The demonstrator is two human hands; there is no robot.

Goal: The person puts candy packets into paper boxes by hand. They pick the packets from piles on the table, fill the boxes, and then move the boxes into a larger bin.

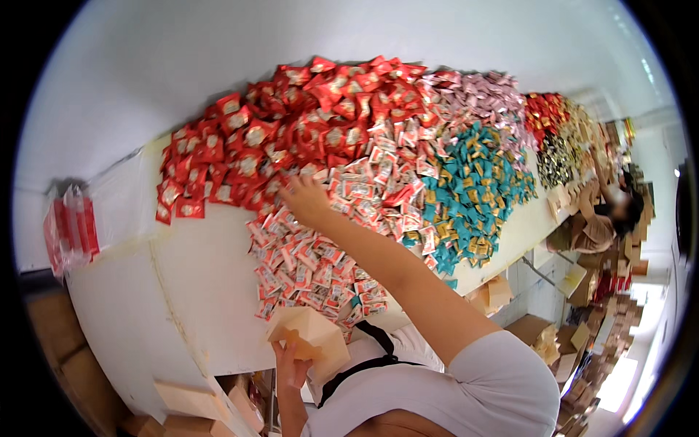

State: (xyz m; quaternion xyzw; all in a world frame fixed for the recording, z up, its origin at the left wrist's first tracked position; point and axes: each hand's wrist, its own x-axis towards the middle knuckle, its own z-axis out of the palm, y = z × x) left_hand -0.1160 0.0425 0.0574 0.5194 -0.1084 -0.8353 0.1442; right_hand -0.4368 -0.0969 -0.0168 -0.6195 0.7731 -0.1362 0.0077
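My left hand (292,363) grips an open cream card box (325,333) at the table's front edge, close to my body. What lies inside the box cannot be made out. My right hand (306,201) reaches over the heap, fingers apart, where red packets meet white ones. It seems to touch the packets; its fingertips are partly hidden, and nothing shows held in it. Large shiny red wrapped packets (327,131) are heaped behind and left of it. Smaller white-and-red wrapped sweets (311,262) spread from there towards the box.
Teal-and-gold sweets (472,191) and pink ones (483,95) continue the heap rightward along the white table (202,284). A clear bag with red contents (72,232) sits far left. Another person (595,224) works farther along. Cardboard boxes (573,338) stand at right.
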